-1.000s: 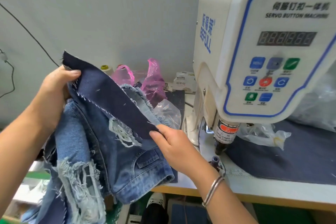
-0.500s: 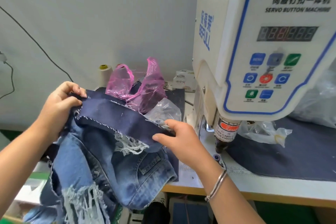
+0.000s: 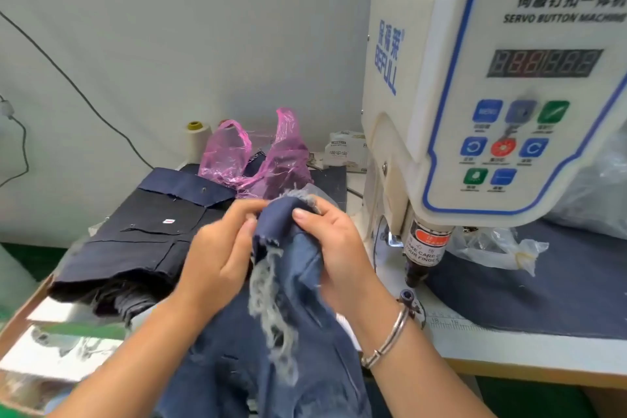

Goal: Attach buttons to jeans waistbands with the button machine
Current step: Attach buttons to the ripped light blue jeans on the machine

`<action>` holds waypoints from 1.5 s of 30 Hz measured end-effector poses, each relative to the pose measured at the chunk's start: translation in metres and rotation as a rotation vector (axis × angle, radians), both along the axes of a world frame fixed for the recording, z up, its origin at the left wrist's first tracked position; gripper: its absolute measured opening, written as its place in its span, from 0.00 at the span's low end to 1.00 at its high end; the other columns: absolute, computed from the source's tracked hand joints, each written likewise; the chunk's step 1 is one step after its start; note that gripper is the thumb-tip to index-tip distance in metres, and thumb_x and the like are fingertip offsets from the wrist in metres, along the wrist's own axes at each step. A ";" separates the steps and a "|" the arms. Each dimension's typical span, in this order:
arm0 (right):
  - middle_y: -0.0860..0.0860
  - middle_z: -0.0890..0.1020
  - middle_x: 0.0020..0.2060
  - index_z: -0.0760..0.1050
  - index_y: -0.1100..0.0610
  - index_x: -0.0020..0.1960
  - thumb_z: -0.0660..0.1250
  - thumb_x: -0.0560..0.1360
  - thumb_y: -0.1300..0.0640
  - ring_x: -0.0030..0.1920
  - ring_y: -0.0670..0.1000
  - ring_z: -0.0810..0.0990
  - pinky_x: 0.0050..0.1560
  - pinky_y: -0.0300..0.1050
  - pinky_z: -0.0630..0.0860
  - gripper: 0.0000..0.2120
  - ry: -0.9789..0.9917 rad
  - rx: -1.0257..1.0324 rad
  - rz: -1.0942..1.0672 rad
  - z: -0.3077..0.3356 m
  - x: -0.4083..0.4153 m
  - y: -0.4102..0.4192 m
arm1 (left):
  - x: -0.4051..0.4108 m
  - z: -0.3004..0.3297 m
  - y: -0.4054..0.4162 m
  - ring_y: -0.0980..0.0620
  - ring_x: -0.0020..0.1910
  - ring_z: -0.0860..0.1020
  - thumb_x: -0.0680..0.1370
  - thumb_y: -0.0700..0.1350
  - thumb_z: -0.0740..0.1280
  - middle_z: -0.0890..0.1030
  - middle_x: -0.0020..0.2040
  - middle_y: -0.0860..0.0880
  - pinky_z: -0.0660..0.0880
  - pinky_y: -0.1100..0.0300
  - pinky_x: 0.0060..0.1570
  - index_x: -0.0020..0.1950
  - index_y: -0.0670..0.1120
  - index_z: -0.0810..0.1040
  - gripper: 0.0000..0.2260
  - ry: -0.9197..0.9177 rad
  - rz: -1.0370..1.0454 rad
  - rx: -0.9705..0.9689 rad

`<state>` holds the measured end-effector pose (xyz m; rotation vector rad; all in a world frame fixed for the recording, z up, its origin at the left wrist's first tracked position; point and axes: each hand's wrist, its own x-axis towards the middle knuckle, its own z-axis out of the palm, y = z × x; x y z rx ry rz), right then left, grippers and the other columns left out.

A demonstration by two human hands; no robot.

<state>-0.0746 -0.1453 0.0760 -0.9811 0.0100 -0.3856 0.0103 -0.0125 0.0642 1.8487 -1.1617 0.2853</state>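
Note:
A pair of frayed blue jeans (image 3: 288, 309) hangs in front of me, its waistband end bunched at the top between both hands. My left hand (image 3: 220, 248) pinches the fabric from the left, blurred by motion. My right hand (image 3: 336, 244) grips the bunched denim from the right, thumb on top, a silver bangle on the wrist. The white servo button machine (image 3: 475, 95) stands to the right; its black press head (image 3: 419, 268) with a red warning label hangs just right of my right hand, above the lower die (image 3: 405, 297).
A stack of folded dark denim garments (image 3: 142, 241) lies at the left on a cardboard box. Pink plastic bag (image 3: 258, 159), a thread cone (image 3: 196, 142) and small packets sit at the back. Clear plastic bags (image 3: 498, 248) lie on dark cloth behind the press head.
The hands came together from wide apart, bunching the spread waistband into a tight bundle nearer the machine. The lowered jeans now uncover the stack of dark garments at the left.

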 end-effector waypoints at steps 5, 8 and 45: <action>0.55 0.81 0.37 0.80 0.57 0.43 0.62 0.72 0.62 0.39 0.50 0.80 0.43 0.41 0.78 0.07 0.020 -0.002 0.111 -0.005 -0.029 0.004 | -0.015 -0.015 0.000 0.54 0.33 0.71 0.79 0.49 0.58 0.73 0.33 0.43 0.68 0.61 0.36 0.38 0.37 0.74 0.17 0.433 -0.164 -0.168; 0.57 0.82 0.39 0.81 0.58 0.44 0.64 0.72 0.61 0.40 0.51 0.81 0.44 0.43 0.78 0.07 0.045 -0.016 0.139 -0.008 -0.053 -0.002 | -0.016 -0.008 0.006 0.55 0.30 0.69 0.74 0.49 0.65 0.72 0.30 0.47 0.66 0.63 0.31 0.33 0.39 0.74 0.16 0.595 -0.349 -0.044; 0.50 0.83 0.41 0.81 0.52 0.43 0.70 0.72 0.52 0.44 0.45 0.79 0.48 0.37 0.72 0.04 0.596 -0.689 0.050 -0.048 -0.163 -0.118 | -0.050 -0.017 -0.095 0.63 0.34 0.76 0.78 0.42 0.69 0.80 0.35 0.59 0.71 0.72 0.38 0.43 0.48 0.81 0.05 0.632 -0.670 0.710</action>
